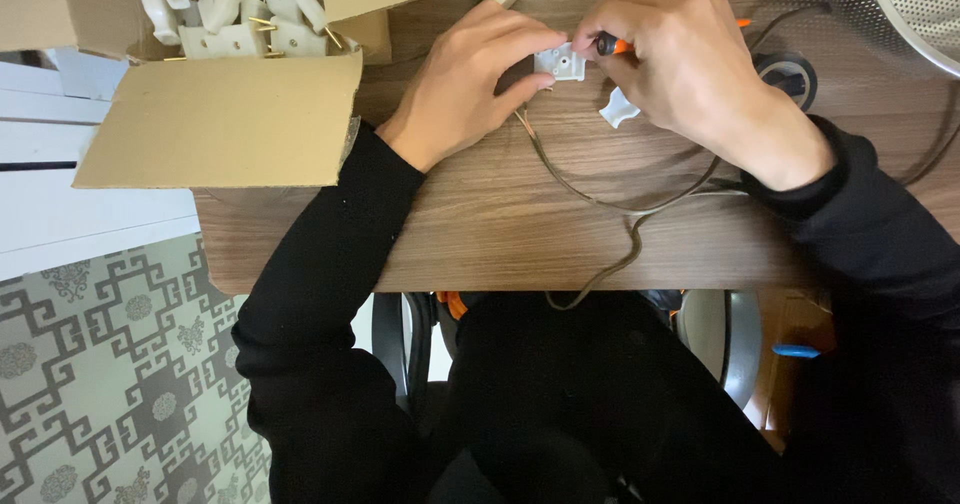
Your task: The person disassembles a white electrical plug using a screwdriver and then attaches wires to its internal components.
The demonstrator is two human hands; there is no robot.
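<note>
Left hand (470, 89) is pinching the small white plug housing (558, 61) at the counter's (480, 234) twelve o'clock; right hand (680, 59) is clenching an orange-handled screwdriver (612, 46). Housing looks light, rigid, brittle; edges are offering the safest grip.

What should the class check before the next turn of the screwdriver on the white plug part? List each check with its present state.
1. Left hand steadies the plug part: ok.
2. Right hand grips the screwdriver: ok.
3. Screwdriver tip seated in a screw: cannot tell, fingers hide it.
4. Cable reaches the plug part: ok.
5. Bare wire ends clamped inside: cannot tell.
6. Loose white piece lies apart on the table: ok.
</note>
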